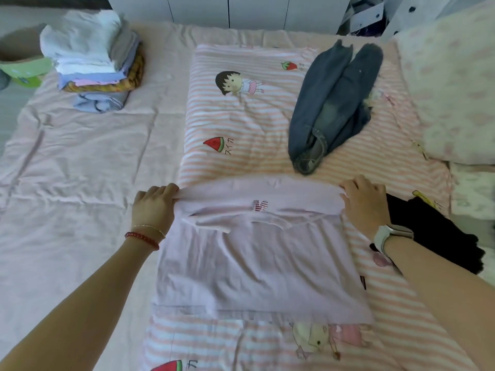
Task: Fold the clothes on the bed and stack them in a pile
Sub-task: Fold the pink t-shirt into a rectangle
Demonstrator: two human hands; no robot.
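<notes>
A pale pink shirt [251, 263] lies flat on the striped quilt [241, 116] in front of me, with its far part folded over toward me. My left hand [154, 207] grips the fold's left end. My right hand [365, 204], with a watch on the wrist, grips the fold's right end. A pile of folded clothes [93, 57] stands at the far left of the bed. Blue jeans [332, 103] lie unfolded at the far right. A black garment [434, 236] lies crumpled just right of my right wrist.
A pink sheet [75, 170] covers the left half of the bed. A pillow [452, 84] sits at the right edge. A green box [24, 70] stands beyond the bed's far left corner. White cupboard doors [227, 9] run behind the bed.
</notes>
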